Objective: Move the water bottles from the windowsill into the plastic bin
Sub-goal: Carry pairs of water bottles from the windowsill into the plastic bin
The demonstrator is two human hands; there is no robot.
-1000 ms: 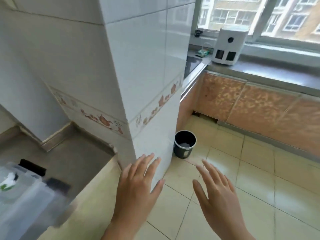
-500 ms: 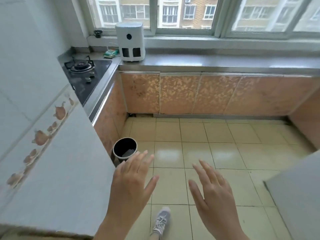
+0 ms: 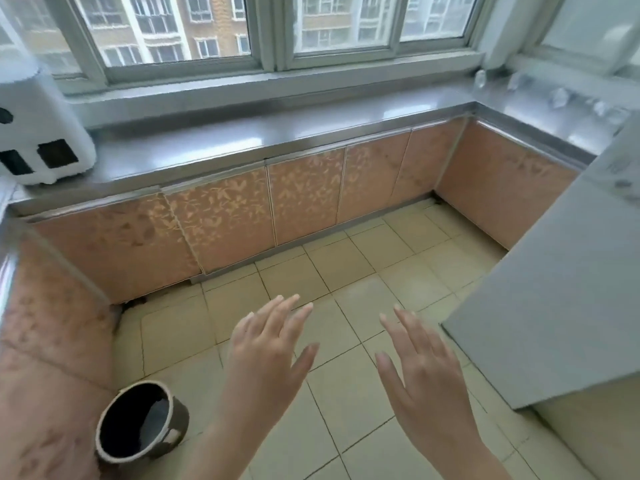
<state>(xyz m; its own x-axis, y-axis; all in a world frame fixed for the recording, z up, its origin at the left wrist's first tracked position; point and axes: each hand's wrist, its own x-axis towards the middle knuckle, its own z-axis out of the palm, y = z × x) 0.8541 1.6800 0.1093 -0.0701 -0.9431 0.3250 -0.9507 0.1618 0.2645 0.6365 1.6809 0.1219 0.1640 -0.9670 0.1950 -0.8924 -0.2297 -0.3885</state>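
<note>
Several clear water bottles (image 3: 558, 97) stand in a blurred row along the windowsill (image 3: 540, 81) at the far right, well away from both hands. My left hand (image 3: 268, 351) and my right hand (image 3: 420, 365) hover side by side over the floor tiles, fingers straight and spread, holding nothing. The plastic bin is out of view.
A steel counter (image 3: 242, 140) with orange cabinet doors runs under the window and turns along the right wall. A white appliance (image 3: 38, 129) stands at its left end. A black waste bin (image 3: 142, 424) sits on the floor at lower left. A grey-white cabinet (image 3: 554, 299) juts in at right.
The view has swung right from the tiled pillar and plastic bin across the stove to the window counter; the bottles have come into sight. Both hands stay spread and empty.
</note>
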